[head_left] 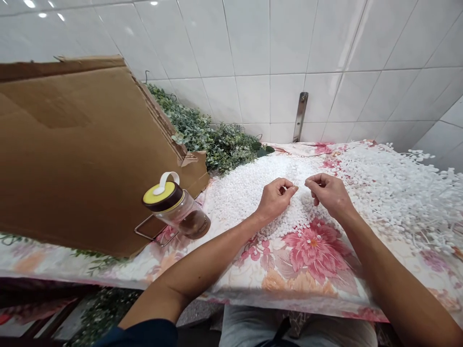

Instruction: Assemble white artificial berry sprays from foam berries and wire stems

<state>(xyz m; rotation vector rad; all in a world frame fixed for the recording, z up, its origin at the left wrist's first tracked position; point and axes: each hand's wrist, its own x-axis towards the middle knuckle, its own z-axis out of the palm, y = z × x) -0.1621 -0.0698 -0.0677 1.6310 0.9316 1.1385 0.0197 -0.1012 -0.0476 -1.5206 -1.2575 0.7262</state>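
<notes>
Both hands hover over the near side of a wide heap of small white beads (238, 193) on the table. My left hand (277, 196) is closed in a pinch, thumb against forefinger; whatever sits between the tips is too small to make out. A short gap away, my right hand (330, 193) pinches too, its fingertips pointing toward the left ones. Anything in that grip is also too tiny to name. To the right spreads a pile of white branching stems with bead-like ends (405, 193).
A large cardboard box (72, 159) stands at the left, with green artificial foliage (217, 140) behind it. Before it is a clear bottle (191, 219) with a yellow lid and brown contents. A floral cloth (314, 250) covers the table; a metal bracket (300, 115) rises at the tiled wall.
</notes>
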